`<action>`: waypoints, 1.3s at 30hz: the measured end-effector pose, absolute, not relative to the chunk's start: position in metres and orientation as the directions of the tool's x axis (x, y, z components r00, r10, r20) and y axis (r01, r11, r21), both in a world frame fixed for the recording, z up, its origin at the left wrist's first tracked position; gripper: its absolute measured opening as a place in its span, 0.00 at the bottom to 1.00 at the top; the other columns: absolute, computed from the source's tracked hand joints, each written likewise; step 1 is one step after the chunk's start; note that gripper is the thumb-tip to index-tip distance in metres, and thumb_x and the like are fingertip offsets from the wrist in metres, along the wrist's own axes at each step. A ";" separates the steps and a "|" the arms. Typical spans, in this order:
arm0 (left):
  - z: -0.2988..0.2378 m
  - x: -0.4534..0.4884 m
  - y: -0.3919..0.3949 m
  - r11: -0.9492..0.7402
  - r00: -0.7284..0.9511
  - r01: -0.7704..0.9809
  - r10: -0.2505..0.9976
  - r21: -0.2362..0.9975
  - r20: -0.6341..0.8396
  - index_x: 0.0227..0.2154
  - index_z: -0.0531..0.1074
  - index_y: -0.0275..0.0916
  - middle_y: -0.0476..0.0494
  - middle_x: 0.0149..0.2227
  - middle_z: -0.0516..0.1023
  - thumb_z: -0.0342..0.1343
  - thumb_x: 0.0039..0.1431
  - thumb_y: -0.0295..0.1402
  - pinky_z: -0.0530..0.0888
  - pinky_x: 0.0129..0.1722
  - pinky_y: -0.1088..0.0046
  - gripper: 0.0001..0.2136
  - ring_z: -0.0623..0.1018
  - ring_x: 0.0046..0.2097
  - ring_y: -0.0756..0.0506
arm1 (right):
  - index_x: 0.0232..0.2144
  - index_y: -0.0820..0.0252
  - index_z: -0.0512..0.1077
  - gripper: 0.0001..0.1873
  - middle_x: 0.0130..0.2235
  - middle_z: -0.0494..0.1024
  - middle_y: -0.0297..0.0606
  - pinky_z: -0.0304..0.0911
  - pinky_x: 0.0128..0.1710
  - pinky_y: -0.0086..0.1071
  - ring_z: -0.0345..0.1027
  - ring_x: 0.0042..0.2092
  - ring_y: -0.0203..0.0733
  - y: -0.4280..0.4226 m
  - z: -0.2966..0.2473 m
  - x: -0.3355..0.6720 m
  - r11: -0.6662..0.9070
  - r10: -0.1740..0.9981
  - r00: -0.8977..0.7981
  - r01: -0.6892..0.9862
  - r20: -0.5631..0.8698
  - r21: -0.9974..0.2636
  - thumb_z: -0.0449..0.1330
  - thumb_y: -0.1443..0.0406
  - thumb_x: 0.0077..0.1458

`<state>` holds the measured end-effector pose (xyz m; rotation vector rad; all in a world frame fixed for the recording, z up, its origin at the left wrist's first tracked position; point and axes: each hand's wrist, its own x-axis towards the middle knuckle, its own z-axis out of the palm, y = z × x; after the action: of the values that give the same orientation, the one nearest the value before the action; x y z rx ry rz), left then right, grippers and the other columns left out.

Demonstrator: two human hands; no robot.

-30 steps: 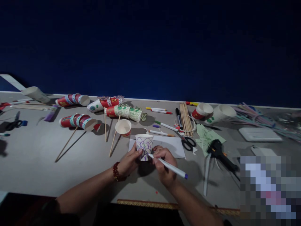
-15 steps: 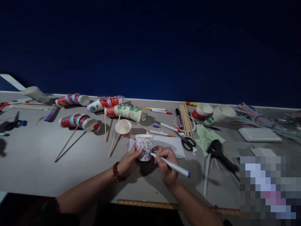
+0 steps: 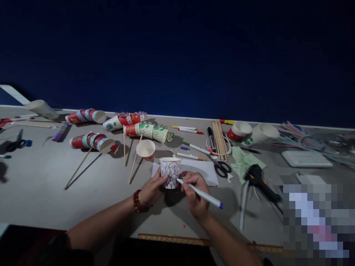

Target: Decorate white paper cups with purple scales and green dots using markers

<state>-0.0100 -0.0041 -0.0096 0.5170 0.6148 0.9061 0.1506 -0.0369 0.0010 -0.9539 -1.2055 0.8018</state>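
Observation:
A white paper cup (image 3: 171, 171) with a purple scale pattern is held upright by my left hand (image 3: 155, 188), its thumb across the near side. My right hand (image 3: 196, 192) grips a white marker (image 3: 206, 195) with a purple end. The marker's tip meets the lower right side of the cup. Under and behind the cup lies a white sheet of paper (image 3: 198, 170). Just beyond it, a second paper cup (image 3: 145, 149) stands with its mouth up. A small purple cap (image 3: 184, 148) rests on the table.
Decorated cup chains (image 3: 93, 143) on sticks lie to the left. Behind my right hand are scissors (image 3: 222, 169), wooden sticks (image 3: 220, 140) and several markers (image 3: 188, 131). A black glue gun (image 3: 260, 181), green paper (image 3: 245, 162) and stacked cups (image 3: 260, 135) are at the right.
The marker has shifted very slightly left and up against the cup. My left hand and the cup stay almost where they were.

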 end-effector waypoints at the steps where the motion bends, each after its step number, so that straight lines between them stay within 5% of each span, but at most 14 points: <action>1: -0.010 -0.010 -0.004 0.521 0.472 -0.556 0.839 0.648 -0.269 0.60 0.70 0.42 0.39 0.50 0.81 0.71 0.55 0.43 0.72 0.53 0.61 0.31 0.79 0.50 0.39 | 0.33 0.53 0.71 0.04 0.31 0.75 0.34 0.69 0.45 0.44 0.73 0.40 0.46 -0.037 0.001 0.151 0.405 0.899 0.188 -0.010 0.396 -0.914 0.59 0.67 0.62; 17: -0.010 -0.010 -0.004 0.517 0.464 -0.562 0.843 0.645 -0.271 0.59 0.72 0.42 0.38 0.51 0.81 0.71 0.54 0.43 0.71 0.57 0.59 0.30 0.78 0.54 0.37 | 0.31 0.52 0.71 0.06 0.25 0.70 0.29 0.68 0.50 0.47 0.69 0.33 0.43 -0.036 0.002 0.151 0.434 0.893 0.160 -0.057 0.421 -0.899 0.58 0.69 0.57; 25: -0.006 -0.011 -0.002 0.510 0.463 -0.593 0.849 0.624 -0.254 0.55 0.74 0.40 0.38 0.49 0.82 0.70 0.55 0.41 0.74 0.48 0.65 0.25 0.80 0.49 0.39 | 0.28 0.52 0.70 0.06 0.22 0.66 0.26 0.69 0.49 0.49 0.65 0.28 0.41 -0.036 0.007 0.150 0.402 0.909 0.171 -0.115 0.380 -0.908 0.59 0.69 0.54; 39: -0.011 -0.011 -0.002 0.495 0.481 -0.587 0.850 0.640 -0.216 0.61 0.71 0.39 0.35 0.48 0.83 0.71 0.54 0.44 0.73 0.53 0.60 0.33 0.80 0.52 0.35 | 0.29 0.53 0.70 0.05 0.24 0.69 0.29 0.71 0.47 0.49 0.72 0.33 0.45 -0.037 0.011 0.152 0.377 0.920 0.150 -0.093 0.362 -0.921 0.61 0.66 0.57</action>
<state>-0.0108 -0.0024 -0.0106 0.5297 0.5594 0.9274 0.1519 -0.0367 0.0106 -0.9036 -1.1855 0.8921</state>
